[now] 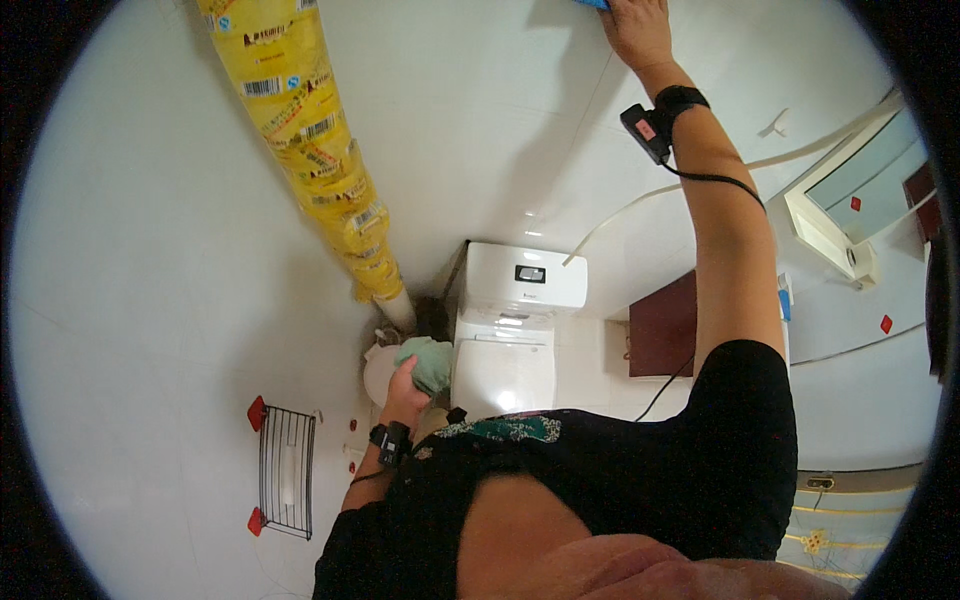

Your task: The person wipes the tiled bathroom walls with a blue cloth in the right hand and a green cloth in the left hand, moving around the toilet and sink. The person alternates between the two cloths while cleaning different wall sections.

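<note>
My right hand (640, 32) reaches high up against the white wall, at the top edge of the view. Under its fingers shows the edge of a blue cloth-like thing (593, 3); most of it lies outside the picture, as do the fingertips. Low at my left side, my left hand (404, 387) grips a bunched pale green cloth (429, 364). That cloth hangs just left of the white toilet (503, 375), in front of a whitish round bin (379, 372).
A pipe (320, 150) wrapped in yellow printed film runs up the wall. A black wire rack (287, 470) hangs at left. On the right are a pale hose (630, 205), a mirror cabinet (850, 190) and a dark red panel (663, 325).
</note>
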The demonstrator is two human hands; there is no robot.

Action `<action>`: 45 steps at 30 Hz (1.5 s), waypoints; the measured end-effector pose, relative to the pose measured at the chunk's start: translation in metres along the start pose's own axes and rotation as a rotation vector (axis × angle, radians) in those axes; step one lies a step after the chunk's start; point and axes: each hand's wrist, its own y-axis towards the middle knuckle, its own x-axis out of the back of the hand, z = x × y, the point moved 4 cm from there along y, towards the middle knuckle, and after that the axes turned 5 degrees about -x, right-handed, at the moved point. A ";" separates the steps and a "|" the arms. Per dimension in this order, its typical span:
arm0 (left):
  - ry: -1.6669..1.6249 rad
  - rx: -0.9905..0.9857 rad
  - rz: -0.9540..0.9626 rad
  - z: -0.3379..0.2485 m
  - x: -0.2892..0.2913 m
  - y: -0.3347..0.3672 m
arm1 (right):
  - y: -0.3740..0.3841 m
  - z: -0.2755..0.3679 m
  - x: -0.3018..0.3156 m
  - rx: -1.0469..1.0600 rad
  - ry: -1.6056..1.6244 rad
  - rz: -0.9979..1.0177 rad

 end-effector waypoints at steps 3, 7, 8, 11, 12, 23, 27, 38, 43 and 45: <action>-0.009 0.008 0.014 0.001 -0.003 -0.001 | -0.022 0.012 -0.017 -0.268 0.234 0.154; 0.015 -0.022 0.066 -0.001 -0.003 -0.005 | -0.078 0.027 -0.043 -0.274 0.416 0.320; 0.036 -0.029 0.074 -0.002 -0.002 -0.006 | -0.101 0.048 -0.048 0.079 -0.014 0.343; 0.050 -0.021 0.083 -0.004 0.001 -0.008 | -0.149 0.051 -0.064 0.144 -0.036 0.583; 0.036 -0.017 0.078 -0.005 0.002 -0.009 | -0.162 0.054 -0.064 0.219 -0.079 0.584; 0.028 -0.070 0.017 -0.010 0.023 0.000 | -0.124 0.031 -0.056 0.366 -0.093 0.612; 0.034 -0.031 0.002 -0.009 0.009 -0.004 | -0.050 0.013 -0.034 0.127 -0.082 0.140; 0.017 -0.002 0.025 -0.007 0.000 -0.006 | -0.105 0.086 -0.070 -0.050 0.135 0.380; 0.005 0.006 0.044 -0.003 0.013 0.003 | -0.166 0.112 -0.083 0.139 0.044 0.496; 0.010 0.003 0.081 -0.003 0.015 0.003 | -0.187 0.120 -0.087 0.204 0.045 0.643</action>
